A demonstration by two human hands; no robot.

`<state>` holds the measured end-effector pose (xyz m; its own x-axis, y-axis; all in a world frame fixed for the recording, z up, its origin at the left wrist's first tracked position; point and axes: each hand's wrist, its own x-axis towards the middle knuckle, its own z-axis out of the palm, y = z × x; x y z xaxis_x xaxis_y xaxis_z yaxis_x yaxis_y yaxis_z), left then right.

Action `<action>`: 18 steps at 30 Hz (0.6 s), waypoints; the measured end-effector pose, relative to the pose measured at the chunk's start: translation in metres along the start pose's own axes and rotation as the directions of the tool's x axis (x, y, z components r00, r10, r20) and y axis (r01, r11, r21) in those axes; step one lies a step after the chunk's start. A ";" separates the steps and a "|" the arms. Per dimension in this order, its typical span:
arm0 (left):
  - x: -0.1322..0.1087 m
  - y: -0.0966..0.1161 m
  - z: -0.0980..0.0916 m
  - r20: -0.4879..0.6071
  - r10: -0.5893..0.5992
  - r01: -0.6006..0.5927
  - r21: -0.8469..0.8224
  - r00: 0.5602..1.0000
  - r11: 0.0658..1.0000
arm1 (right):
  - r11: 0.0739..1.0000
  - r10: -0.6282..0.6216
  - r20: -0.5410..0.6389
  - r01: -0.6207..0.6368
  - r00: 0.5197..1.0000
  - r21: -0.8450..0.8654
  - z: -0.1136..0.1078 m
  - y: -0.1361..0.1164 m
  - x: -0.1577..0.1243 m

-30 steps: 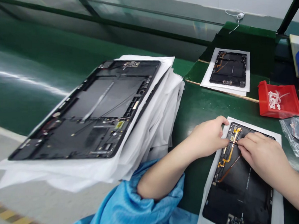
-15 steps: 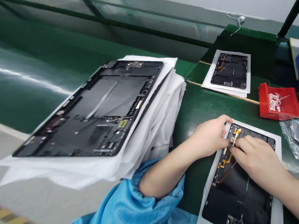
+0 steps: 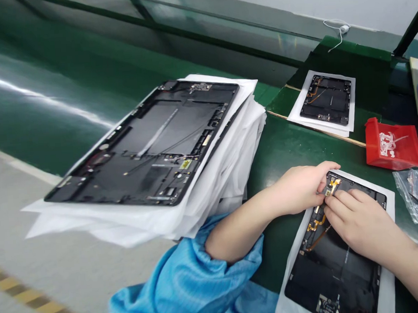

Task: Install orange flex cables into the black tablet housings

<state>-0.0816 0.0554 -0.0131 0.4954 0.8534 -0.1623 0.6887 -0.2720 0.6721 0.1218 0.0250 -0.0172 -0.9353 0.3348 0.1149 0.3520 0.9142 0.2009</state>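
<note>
- Panel (image 3: 338, 273): flat on a white sheet (image 3: 387, 287), on the green bench (image 3: 293, 144).
- Left hand (image 3: 299, 188): at the panel's upper-left edge, thumb and forefinger slightly apart — cannot tell if they grip.
- Right hand (image 3: 361, 220): fingers bunched by the gold ribbon (image 3: 334, 186), tips hidden — cannot tell what they hold.
- Red bin (image 3: 416, 148): beyond the hands, near a clear bag (image 3: 408, 196).

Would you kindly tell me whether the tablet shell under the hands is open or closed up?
Open: the tablet shell lies with its inside exposed, showing an orange flex cable and a small circuit board.
</note>
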 end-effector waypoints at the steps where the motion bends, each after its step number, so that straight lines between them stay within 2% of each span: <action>1: 0.000 0.000 0.000 0.006 0.003 -0.003 0.006 1.000 1.000 | 1.000 -0.009 0.002 0.009 1.000 0.010 -0.001 -0.001 0.001; 7: 0.001 0.001 -0.002 0.026 0.060 -0.061 0.046 0.998 0.997 | 0.998 -0.023 0.008 0.022 1.000 0.057 -0.002 -0.005 0.003; 13: 0.000 -0.002 -0.004 0.046 0.136 -0.141 0.158 0.990 0.977 | 0.999 -0.051 0.024 0.052 0.998 -0.011 -0.009 -0.015 0.004; 18: 0.001 -0.004 -0.006 0.037 0.184 -0.188 0.237 0.982 0.953 | 0.999 -0.024 0.012 0.024 1.000 -0.044 -0.007 -0.027 0.009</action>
<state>-0.0873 0.0602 -0.0119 0.6331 0.7716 -0.0620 0.6890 -0.5251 0.4995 0.1044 0.0019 -0.0148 -0.9437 0.3159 0.0983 0.3307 0.9110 0.2463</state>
